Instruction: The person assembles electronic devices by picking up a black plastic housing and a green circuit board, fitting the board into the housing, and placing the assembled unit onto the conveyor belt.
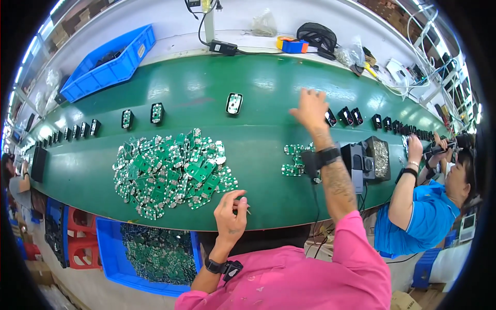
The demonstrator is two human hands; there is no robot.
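So, long green tabletop (263,155), boards (170,173) heaped, blue bin (101,85) by the white wall (178,26). Right hand (312,109) has its grip spread near cases (345,117); left hand (230,217) curled, can't tell if pinching.

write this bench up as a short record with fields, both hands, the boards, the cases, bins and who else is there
left hand: curled around a thin thing, kind unclear
right hand: open over the table, beside a black case; contact unclear
board pile: green, loose, left of centre
small board group: by the right forearm
middle case: black, white piece inside
back bin: blue, dark items inside
floor bin: blue, many boards
co-worker: blue shirt, far right
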